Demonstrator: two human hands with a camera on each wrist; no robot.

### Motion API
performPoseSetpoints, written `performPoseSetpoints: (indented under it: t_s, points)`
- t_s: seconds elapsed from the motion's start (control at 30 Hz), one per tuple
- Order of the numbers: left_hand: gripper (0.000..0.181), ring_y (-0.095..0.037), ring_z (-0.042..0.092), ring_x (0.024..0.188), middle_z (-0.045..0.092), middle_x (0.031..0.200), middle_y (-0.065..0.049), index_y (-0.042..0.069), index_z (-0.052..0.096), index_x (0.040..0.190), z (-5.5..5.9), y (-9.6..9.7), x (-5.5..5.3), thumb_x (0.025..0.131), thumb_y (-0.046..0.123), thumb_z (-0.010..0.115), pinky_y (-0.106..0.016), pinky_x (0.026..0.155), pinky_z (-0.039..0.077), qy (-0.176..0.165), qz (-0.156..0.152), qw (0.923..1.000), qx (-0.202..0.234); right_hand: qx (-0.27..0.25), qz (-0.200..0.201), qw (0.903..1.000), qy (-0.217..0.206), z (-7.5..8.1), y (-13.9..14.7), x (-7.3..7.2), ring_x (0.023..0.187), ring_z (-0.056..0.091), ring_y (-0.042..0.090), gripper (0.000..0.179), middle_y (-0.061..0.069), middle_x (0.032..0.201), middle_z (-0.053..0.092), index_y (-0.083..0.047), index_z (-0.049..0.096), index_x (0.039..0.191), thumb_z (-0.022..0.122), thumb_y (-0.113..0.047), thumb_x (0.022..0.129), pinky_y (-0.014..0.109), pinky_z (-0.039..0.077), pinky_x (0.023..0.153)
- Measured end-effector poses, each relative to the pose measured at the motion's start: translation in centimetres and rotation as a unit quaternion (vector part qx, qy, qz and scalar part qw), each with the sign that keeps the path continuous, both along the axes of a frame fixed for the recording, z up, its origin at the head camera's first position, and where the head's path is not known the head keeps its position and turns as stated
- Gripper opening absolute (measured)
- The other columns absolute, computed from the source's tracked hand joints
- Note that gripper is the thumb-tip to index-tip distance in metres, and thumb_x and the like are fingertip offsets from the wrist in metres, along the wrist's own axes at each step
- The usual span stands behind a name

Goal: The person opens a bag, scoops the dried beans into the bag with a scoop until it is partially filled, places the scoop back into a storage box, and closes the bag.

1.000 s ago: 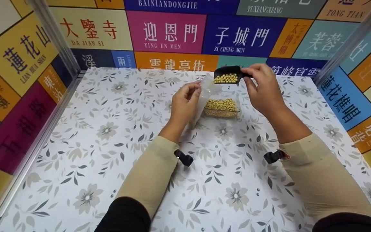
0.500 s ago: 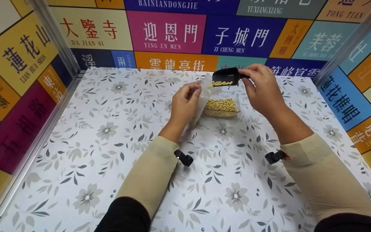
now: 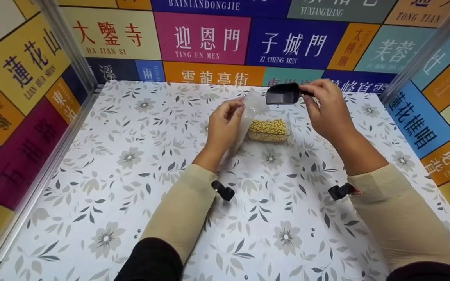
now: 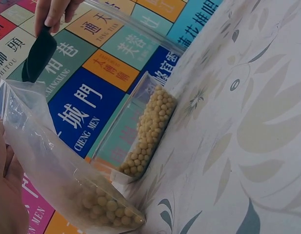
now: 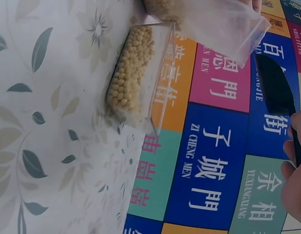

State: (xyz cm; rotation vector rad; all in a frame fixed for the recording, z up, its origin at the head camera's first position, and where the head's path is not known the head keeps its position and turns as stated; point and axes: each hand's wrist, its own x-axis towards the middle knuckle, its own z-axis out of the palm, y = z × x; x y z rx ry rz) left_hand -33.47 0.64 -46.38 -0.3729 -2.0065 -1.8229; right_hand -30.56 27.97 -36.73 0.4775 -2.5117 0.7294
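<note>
My left hand (image 3: 225, 124) pinches the top of a clear plastic zip bag (image 4: 67, 161), which stands upright with yellow soybeans (image 4: 109, 207) in its bottom. Above and right of the bag's mouth, my right hand (image 3: 328, 109) holds a small black scoop (image 3: 283, 93) by its handle. No beans show inside the scoop. A clear rectangular container (image 5: 160, 83), partly filled with soybeans (image 3: 268, 127), sits on the table just right of the bag. The bag hides part of the container's left side in the head view.
The table (image 3: 170, 218) is covered with a white floral cloth. Behind it and at both sides stand panels (image 3: 205, 39) with coloured lettered blocks, joined by metal posts (image 3: 70, 43).
The scoop held a load of soybeans, tipped left towards the bag, and now looks empty. My right hand has moved slightly right with it; the left hand stays in place.
</note>
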Motion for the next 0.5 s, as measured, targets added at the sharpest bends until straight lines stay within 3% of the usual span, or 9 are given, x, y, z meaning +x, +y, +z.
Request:
performPoseSetpoints:
  t_s: [0.2,0.33,0.5]
  points:
    - [0.011,-0.008,0.072,0.112,0.077,0.132,0.001,0.011,0.076,0.111,0.1,0.0,0.1,0.106,0.017,0.069,-0.021,0.098,0.060,0.006,0.003,1.0000,-0.007,-0.016,-0.027,0.9979,-0.056,-1.1,1.5,-0.4,0.132,0.053,0.038,0.033,0.019,0.135,0.061,-0.004,0.070,0.139,0.058,-0.015,0.111,0.057,0.043,0.113]
    - [0.011,-0.008,0.072,0.111,0.077,0.132,0.002,0.012,0.076,0.111,0.2,0.0,0.1,0.106,0.017,0.069,-0.021,0.097,0.060,0.004,0.003,1.0000,-0.008,0.018,-0.036,0.9914,-0.125,-2.1,2.1,-0.7,0.132,0.053,0.040,0.034,0.020,0.137,0.060,-0.004,0.068,0.141,0.055,-0.016,0.112,0.059,0.045,0.110]
    - [0.010,-0.007,0.072,0.113,0.077,0.132,0.001,0.012,0.076,0.110,0.3,0.1,0.2,0.106,0.015,0.068,-0.021,0.100,0.060,0.000,0.003,1.0000,-0.002,0.080,-0.027,0.9764,-0.199,-3.0,2.4,-1.1,0.130,0.055,0.041,0.034,0.018,0.139,0.058,-0.006,0.066,0.143,0.054,-0.012,0.111,0.059,0.051,0.105]
